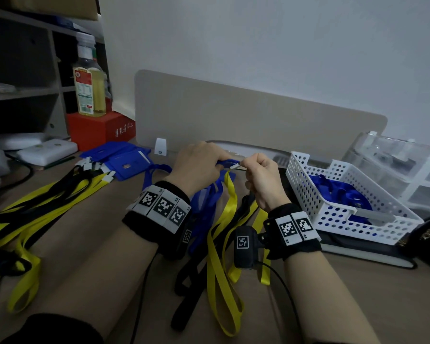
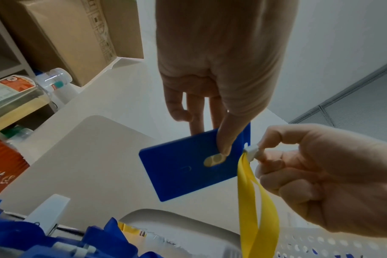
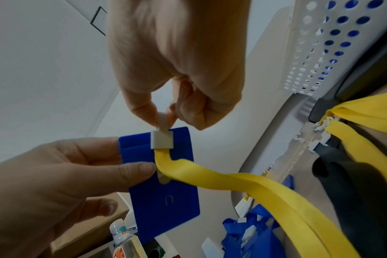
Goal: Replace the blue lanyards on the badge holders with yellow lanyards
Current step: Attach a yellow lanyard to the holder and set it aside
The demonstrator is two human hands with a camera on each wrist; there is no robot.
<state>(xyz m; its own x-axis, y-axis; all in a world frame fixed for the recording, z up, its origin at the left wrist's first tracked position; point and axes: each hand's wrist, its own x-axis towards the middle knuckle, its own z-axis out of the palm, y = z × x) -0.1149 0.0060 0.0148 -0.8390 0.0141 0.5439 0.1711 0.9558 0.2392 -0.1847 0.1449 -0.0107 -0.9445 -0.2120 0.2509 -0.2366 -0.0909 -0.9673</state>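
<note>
My left hand (image 1: 216, 161) holds a blue badge holder (image 2: 188, 176) above the desk, thumb on its face and fingers behind it. My right hand (image 1: 248, 167) pinches the white clip (image 3: 162, 140) of a yellow lanyard (image 3: 254, 183) at the holder's top slot. The clip's strap (image 3: 162, 120) sits between my right thumb and forefinger. The yellow lanyard (image 1: 224, 244) hangs from the clip down to the desk between my wrists. Loose blue lanyards (image 1: 204, 207) lie under my left wrist.
A white perforated basket (image 1: 305, 192) holding blue lanyards stands at the right, in front of a clear drawer box (image 1: 395, 165). Yellow and black lanyards (image 1: 47, 202) are spread at the left. More blue holders (image 1: 124, 160) lie behind them. A beige divider (image 1: 233, 115) closes the back.
</note>
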